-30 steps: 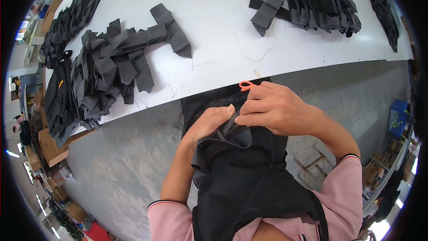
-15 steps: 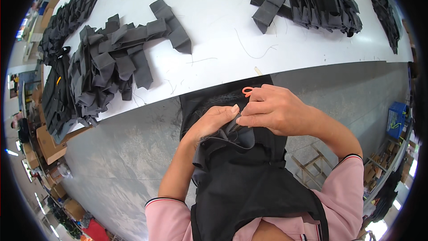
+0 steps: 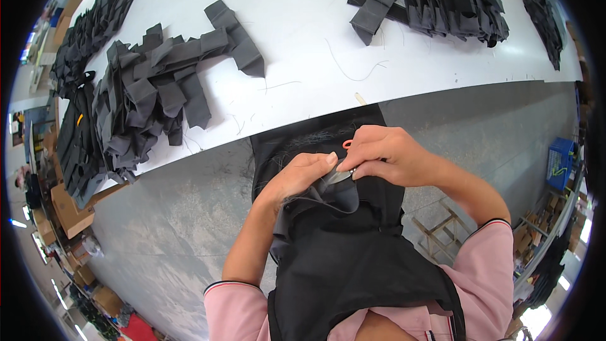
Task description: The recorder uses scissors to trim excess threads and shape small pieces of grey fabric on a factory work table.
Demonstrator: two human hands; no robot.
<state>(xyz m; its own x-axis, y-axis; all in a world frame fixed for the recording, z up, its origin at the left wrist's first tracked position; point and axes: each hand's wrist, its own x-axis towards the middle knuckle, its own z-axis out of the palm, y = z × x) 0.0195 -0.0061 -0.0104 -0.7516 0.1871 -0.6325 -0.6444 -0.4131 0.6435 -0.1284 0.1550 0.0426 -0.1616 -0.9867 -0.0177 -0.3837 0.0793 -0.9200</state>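
Note:
A strip of dark grey fabric [image 3: 344, 201] is pinched in my left hand [image 3: 302, 173], its loose part curling over my lap. My right hand [image 3: 391, 155] grips thread snips [image 3: 341, 177]; their orange finger loop [image 3: 347, 144] pokes out beyond the knuckles. The metal blades lie against the fabric close to my left fingertips. Whether a thread is between the blades is too small to tell. Beneath both hands, the black apron [image 3: 303, 132] has many loose thread ends scattered on it.
The white table [image 3: 303, 38] carries a loose heap of grey fabric strips [image 3: 145, 88] on the left and a stacked bundle of strips [image 3: 448, 6] on the right. A cardboard box [image 3: 69, 208], a blue crate [image 3: 560, 163] and a stool frame [image 3: 442, 233] stand farther down.
My right fingers have shifted on the snips, and more of the metal blade now shows by the fabric. The orange loop is more covered. My left hand keeps its pinch nearly in place.

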